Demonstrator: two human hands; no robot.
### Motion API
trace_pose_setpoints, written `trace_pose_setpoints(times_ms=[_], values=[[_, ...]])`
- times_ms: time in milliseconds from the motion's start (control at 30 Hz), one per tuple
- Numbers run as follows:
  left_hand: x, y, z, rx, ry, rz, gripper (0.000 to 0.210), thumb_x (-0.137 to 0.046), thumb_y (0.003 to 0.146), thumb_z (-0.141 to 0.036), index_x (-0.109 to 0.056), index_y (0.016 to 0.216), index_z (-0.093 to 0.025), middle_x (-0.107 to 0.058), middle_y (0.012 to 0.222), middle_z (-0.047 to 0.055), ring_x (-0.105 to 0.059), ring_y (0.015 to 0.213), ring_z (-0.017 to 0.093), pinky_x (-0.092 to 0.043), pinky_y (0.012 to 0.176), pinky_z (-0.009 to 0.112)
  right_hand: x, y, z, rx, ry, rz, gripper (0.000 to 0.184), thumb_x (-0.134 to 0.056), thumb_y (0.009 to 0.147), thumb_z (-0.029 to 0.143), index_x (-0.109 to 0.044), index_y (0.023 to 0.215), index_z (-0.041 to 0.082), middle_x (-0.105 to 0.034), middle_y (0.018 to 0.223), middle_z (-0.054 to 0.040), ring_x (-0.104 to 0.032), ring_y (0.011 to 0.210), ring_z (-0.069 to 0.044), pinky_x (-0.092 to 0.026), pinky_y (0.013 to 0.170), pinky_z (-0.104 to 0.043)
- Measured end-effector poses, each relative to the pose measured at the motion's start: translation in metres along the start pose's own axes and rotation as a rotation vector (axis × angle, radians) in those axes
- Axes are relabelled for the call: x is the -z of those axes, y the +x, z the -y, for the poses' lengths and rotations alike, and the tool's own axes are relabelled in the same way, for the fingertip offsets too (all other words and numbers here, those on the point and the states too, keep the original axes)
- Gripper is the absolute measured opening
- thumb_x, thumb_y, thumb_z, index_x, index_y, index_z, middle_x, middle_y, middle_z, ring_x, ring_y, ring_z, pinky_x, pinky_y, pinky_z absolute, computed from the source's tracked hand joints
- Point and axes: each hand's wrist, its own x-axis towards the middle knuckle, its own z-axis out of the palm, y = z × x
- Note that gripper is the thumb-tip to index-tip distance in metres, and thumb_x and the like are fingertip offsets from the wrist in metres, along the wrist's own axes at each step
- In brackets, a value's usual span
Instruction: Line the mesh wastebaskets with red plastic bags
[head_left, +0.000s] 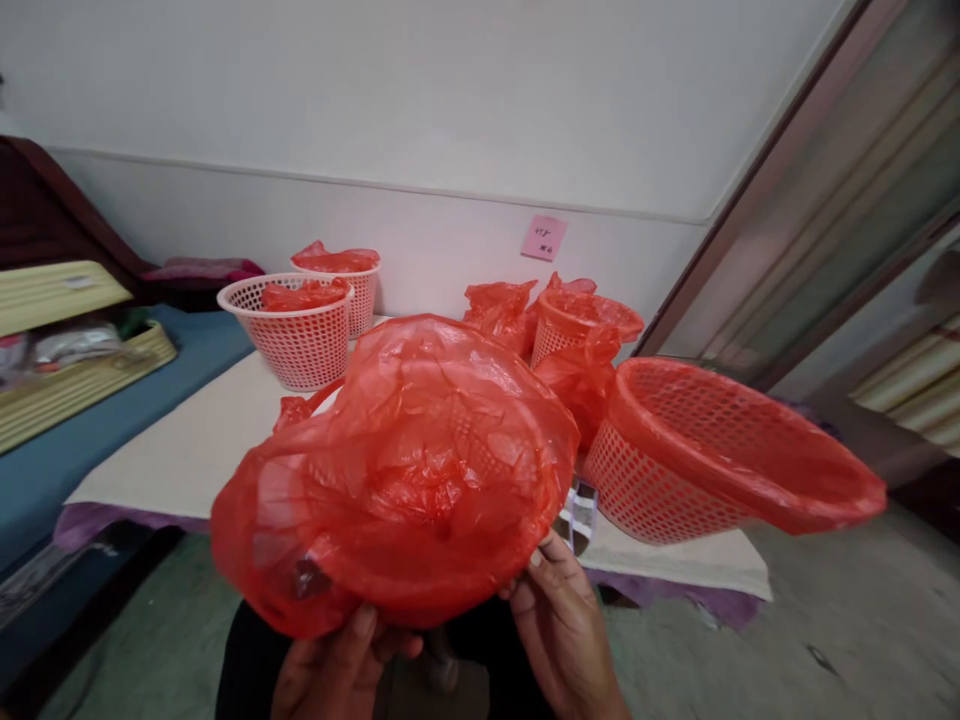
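Note:
A red plastic bag (435, 480) spreads over the mouth of a basket in front of me, its loose film bulging out on the left. The basket under it is mostly hidden by the film. My left hand (341, 655) pinches the bag at the near left edge, thumb on top. At the near right rim, my right hand (559, 625) has its thumb and fingers closed on the bag's edge. Just right of the bag stands a white mesh basket (660, 490) lined with red film that folds over its rim.
Two white mesh baskets (300, 345) (364, 300) with red bags in them stand at the back left of the cloth-covered table (172, 450). Another lined basket (551, 340) and crumpled red bags (501, 305) are at the back right. A pink note (544, 237) is on the wall.

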Motion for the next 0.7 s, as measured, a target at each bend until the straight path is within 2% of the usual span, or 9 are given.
trace_pose_setpoints(times_ms=[100, 267, 400, 500, 600, 700], values=[[-0.006, 0.0, 0.0, -0.023, 0.007, 0.025, 0.031, -0.092, 0.046, -0.025, -0.075, 0.071, -0.02, -0.075, 0.067, 0.004, -0.07, 0.056, 0.022, -0.061, 0.052, 0.032, 0.0, 0.002, 0.009, 0.006, -0.016, 0.015, 0.013, -0.073, 0.079, 0.029, -0.069, 0.087, 0.02, -0.061, 0.078, 0.0011, -0.052, 0.065, -0.01, -0.048, 0.059, -0.023], [-0.019, -0.005, -0.006, -0.077, 0.021, 0.065, 0.027, -0.09, 0.054, -0.027, -0.074, 0.074, -0.019, -0.075, 0.07, 0.004, -0.07, 0.06, 0.02, -0.061, 0.056, 0.032, -0.004, 0.009, 0.026, 0.055, 0.044, 0.047, 0.018, -0.064, 0.087, 0.039, -0.069, 0.093, 0.022, -0.065, 0.091, -0.0012, -0.057, 0.075, -0.013, -0.05, 0.061, -0.024], [-0.03, -0.011, -0.009, -0.125, -0.008, 0.109, 0.024, -0.086, 0.059, -0.026, -0.073, 0.077, -0.019, -0.075, 0.073, 0.003, -0.07, 0.063, 0.019, -0.061, 0.058, 0.029, -0.013, 0.014, 0.028, 0.017, 0.006, 0.031, 0.013, -0.072, 0.082, 0.029, -0.069, 0.092, 0.021, -0.064, 0.083, 0.0004, -0.054, 0.067, -0.009, -0.047, 0.058, -0.02], [-0.038, -0.014, -0.006, -0.136, -0.018, 0.109, 0.025, -0.087, 0.056, -0.025, -0.072, 0.076, -0.018, -0.076, 0.072, 0.002, -0.071, 0.064, 0.019, -0.061, 0.057, 0.028, -0.018, 0.016, 0.025, 0.018, 0.021, 0.02, 0.014, -0.075, 0.079, 0.027, -0.068, 0.088, 0.02, -0.065, 0.082, 0.0004, -0.052, 0.064, -0.008, -0.046, 0.057, -0.019], [-0.046, -0.016, -0.001, -0.147, -0.005, 0.11, 0.029, -0.09, 0.05, -0.022, -0.071, 0.071, -0.019, -0.074, 0.064, -0.001, -0.07, 0.057, 0.018, -0.062, 0.052, 0.027, -0.02, 0.017, 0.02, 0.016, 0.05, 0.015, 0.016, -0.076, 0.077, 0.027, -0.068, 0.089, 0.02, -0.065, 0.08, 0.0007, -0.053, 0.063, -0.008, -0.047, 0.057, -0.019], [-0.051, -0.016, -0.001, -0.115, 0.039, 0.09, 0.033, -0.091, 0.05, -0.024, -0.072, 0.077, -0.018, -0.076, 0.068, -0.001, -0.071, 0.058, 0.017, -0.061, 0.051, 0.024, -0.021, 0.017, 0.015, 0.002, 0.074, 0.014, 0.018, -0.076, 0.077, 0.028, -0.068, 0.091, 0.02, -0.065, 0.078, 0.0009, -0.053, 0.063, -0.009, -0.046, 0.057, -0.02]])
